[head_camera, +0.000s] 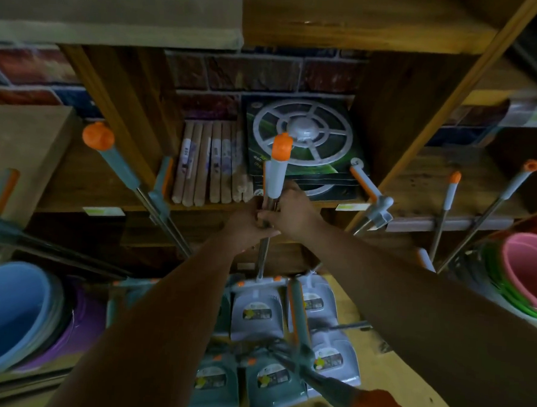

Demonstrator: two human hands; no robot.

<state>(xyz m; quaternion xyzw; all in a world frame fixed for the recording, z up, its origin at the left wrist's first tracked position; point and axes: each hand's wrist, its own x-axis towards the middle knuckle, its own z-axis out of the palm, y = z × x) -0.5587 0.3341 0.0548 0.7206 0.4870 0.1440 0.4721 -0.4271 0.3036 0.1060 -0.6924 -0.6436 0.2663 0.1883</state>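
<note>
Hands: left hand [247,222] and right hand [293,211] meet on one pole [264,256], left just under right, touching.
Fingers: both sets of fingers [268,217] are curled round the steel shaft and grip it (the tips are mostly hidden behind it).
Pole: it stands upright in front of the shelf [103,207]. Its grey grip and orange cap sit above the hands, and its foot seems to meet a dustpan [256,309] below.
Risk, joint: a hard twist or tug could pull the shaft from the dustpan, which would drop among its close-packed neighbours.
Risk, neighbours: other poles [118,166] lean on the shelf to either side, so a swing of the cap could topple them in a row.
Risk, shelf goods: tipped forward, the cap would likely strike the boxed reel [303,133] just behind it.
Surface: a yellowish floor [392,368] holds dustpans in rows, with a broom across them.
Room: a dim shop aisle with a brick-pattern wall [253,73] behind the shelf, stick bundles [206,165], a blue bucket [6,313] at left and pink basins [530,269] at right.
</note>
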